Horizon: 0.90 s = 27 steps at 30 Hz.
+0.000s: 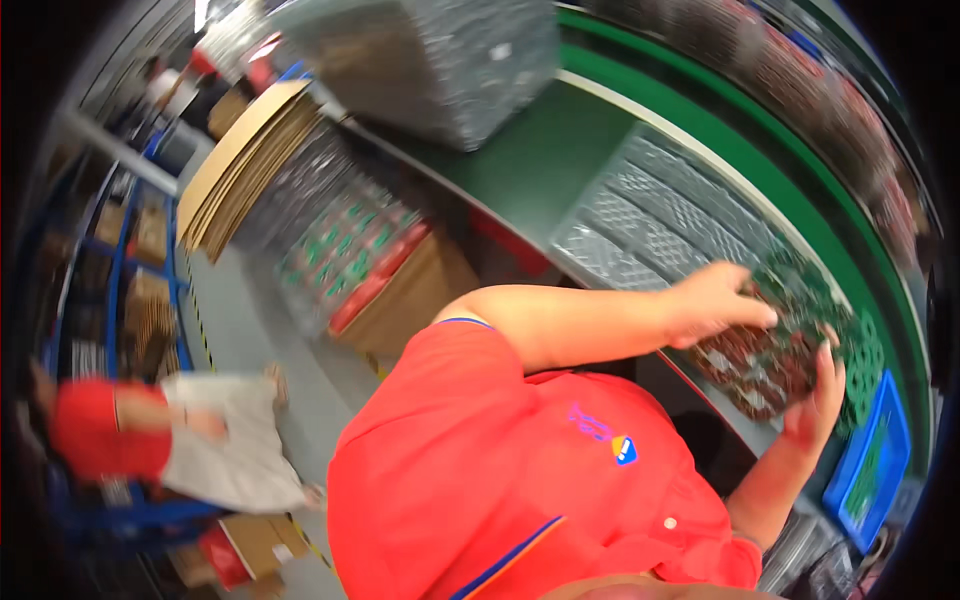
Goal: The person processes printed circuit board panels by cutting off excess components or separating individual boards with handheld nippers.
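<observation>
Between my hands is a dark red-brown pack (750, 365) with pale patches; blur hides what its pieces are. My left hand (708, 303) grips its far left edge, fingers curled over the top. On the right side, my right hand (818, 390) holds the other edge with fingers pointing up. Dark green netted pieces (800, 285) lie just beyond the pack, and lighter green lattice pieces (863, 365) sit to the right. Left of them, clear plastic trays (650, 215) rest in rows on the green work surface (550, 140).
A blue bin (870, 465) with green pieces stands at the right. Large plastic-wrapped stacks (430, 60) occupy the far side. On my left are an open carton (400, 290) of red and green packs, stacked cardboard sheets (245, 165), blue shelving (120, 240) and another person (170, 430) in red.
</observation>
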Tool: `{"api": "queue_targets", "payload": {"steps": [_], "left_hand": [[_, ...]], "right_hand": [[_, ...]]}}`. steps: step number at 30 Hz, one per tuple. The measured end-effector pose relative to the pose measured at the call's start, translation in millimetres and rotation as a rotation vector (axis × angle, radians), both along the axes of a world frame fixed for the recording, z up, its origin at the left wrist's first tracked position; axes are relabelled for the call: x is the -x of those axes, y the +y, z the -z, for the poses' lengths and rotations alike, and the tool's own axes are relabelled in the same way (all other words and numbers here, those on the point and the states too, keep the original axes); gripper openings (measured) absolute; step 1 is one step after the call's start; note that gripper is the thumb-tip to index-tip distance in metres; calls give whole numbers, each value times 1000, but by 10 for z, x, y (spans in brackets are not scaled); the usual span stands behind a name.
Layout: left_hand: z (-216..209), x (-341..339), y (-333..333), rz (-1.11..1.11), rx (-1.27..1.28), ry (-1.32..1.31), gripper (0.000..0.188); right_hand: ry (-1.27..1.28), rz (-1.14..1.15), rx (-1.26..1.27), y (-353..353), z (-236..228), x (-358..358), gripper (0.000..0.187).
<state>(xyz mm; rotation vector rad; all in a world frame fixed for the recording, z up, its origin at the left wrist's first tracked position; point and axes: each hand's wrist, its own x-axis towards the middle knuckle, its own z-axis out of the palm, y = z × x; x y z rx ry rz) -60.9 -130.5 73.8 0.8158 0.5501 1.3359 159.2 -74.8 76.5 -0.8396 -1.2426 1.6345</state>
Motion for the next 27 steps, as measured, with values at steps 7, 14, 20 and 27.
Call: {"api": "queue_targets", "payload": {"steps": [7,14,20,27], "left_hand": [[-34,128,-209,37,-54,75,28],[-118,173,-276,-55,-176,264,20],[-241,145,-292,-171,-237,306,18],[-302,108,-225,-319,-351,393,17]], "right_hand": [[-98,-171,-266,-181,4,157,33],[-183,-147,-314,-233,-45,228,28],[-229,27,-374,-277,-124,309,29],[-241,109,-380,-228,-237,380,29]]}}
